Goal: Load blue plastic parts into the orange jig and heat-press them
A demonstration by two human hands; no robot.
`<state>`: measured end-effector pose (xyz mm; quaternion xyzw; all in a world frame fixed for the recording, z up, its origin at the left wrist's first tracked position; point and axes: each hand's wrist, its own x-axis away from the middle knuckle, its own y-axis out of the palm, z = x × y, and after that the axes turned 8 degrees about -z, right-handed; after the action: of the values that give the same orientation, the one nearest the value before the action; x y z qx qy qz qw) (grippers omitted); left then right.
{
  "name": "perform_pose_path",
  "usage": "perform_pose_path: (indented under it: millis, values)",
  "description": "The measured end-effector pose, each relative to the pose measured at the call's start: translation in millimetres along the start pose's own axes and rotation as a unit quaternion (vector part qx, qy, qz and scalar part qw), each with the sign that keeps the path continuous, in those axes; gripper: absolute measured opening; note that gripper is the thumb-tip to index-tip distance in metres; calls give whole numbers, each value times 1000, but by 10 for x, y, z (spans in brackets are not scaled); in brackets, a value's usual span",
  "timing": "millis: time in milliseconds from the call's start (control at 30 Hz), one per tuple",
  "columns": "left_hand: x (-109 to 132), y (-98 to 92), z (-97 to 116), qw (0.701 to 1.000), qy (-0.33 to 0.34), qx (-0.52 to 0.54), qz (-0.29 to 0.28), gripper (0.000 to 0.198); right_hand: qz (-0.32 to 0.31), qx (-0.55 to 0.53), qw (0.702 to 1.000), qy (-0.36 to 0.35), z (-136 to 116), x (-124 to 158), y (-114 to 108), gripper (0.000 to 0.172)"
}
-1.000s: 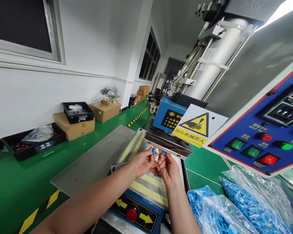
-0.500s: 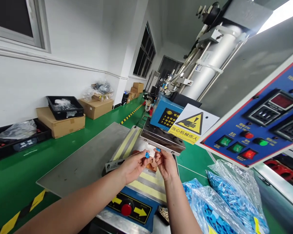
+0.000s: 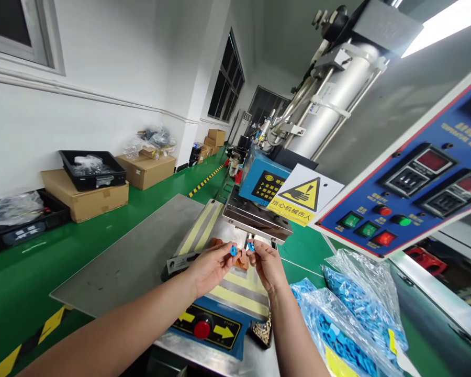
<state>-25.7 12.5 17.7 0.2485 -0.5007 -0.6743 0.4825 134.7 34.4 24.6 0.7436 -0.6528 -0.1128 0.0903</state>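
The left hand (image 3: 209,270) pinches a small blue piece (image 3: 233,250) between thumb and fingertips, its palm turned partly up. Just to its right, the right hand (image 3: 268,264) has a second blue piece (image 3: 251,245) nipped in its fingertips. The two pieces are near each other but apart, and neither is set down.

Between and just below the fingertips is an orange block (image 3: 241,259), partly hidden by the left hand, on the striped plate (image 3: 243,299). The metal press block (image 3: 257,219) hangs just beyond and above both hands.

As for progress, both pieces are picked up and in hand; placing or letting go of them is not yet done. Whether either is already finished, or has metal fitted in it, is too small to tell. Nearer than the hands, no finger is on the red button (image 3: 201,330). Beside the right forearm, a small black tray (image 3: 262,333) holds gold-coloured bits, and to that arm's right plastic bags (image 3: 333,335) hold many more loose blue pieces.
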Motion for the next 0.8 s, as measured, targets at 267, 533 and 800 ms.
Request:
perform_pose_path:
  millis: [267, 533, 800]
  values:
    - [137, 31, -481, 980, -85, -169, -69, 9, 79, -35, 995, 52, -3, 1098, -328, 32]
    - [347, 355, -1706, 838, -258, -409, -253, 9, 298, 76, 951, 47, -177, 3078, -1006, 36]
    - [633, 971, -3292, 735, -277, -441, -435, 20, 528, 242, 806, 112, -429, 4736, -1813, 38]
